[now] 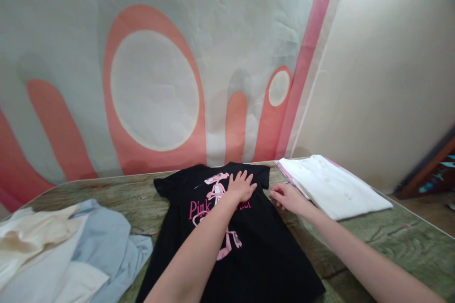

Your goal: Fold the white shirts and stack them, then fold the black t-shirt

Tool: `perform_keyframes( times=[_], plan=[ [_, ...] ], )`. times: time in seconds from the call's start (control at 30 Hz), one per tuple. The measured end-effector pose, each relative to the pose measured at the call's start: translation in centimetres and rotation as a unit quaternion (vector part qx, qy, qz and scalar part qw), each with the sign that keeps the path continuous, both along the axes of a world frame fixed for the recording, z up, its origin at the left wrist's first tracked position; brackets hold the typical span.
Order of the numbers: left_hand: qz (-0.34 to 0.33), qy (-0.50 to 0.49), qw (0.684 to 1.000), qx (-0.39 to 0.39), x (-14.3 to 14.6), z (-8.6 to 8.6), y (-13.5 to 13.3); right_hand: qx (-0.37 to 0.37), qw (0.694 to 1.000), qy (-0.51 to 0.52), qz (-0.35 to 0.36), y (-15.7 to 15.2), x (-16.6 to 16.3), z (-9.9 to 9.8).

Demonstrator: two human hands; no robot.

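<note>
A black T-shirt with a pink cartoon panther print and pink lettering lies spread flat, its sleeves toward the far edge of the table. My left hand rests flat on the shirt's upper chest with the fingers spread, and its forearm covers part of the print. Just right of the shirt's side, my right hand hovers close to the table with curled fingers. Its thumb and index finger are near each other, and I see no cloth between them.
A neat stack of folded clothes, white on top, lies at the right. On the left is a loose heap of cream and light blue garments. The wood-patterned table ends at a wall with a printed banner.
</note>
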State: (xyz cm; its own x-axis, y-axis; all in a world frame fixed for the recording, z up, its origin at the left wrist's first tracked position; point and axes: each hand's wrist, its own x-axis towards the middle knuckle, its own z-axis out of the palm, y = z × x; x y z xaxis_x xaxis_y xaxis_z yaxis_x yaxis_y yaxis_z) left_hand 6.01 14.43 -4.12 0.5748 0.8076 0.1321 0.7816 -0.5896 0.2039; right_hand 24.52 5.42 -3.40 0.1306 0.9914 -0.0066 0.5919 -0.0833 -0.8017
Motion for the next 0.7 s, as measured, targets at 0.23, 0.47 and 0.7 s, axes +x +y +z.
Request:
perform_keyframes(
  times=[0.23, 0.47, 0.7],
  plan=[
    [0.037, -0.033, 0.999, 0.001, 3.8, 3.4, 0.5, 0.025, 0.978, -0.188, 0.088, -6.1, -1.1, 1.7],
    [0.100, -0.027, 0.993, -0.065, 8.5, 3.4, 0.6, -0.008, 0.968, -0.244, 0.051, -6.4, -1.8, 1.4],
    [0.114, -0.100, 0.982, -0.112, 8.1, 2.2, 2.8, -0.017, 0.965, -0.257, 0.052, -6.8, -2.0, 1.8]
  ],
)
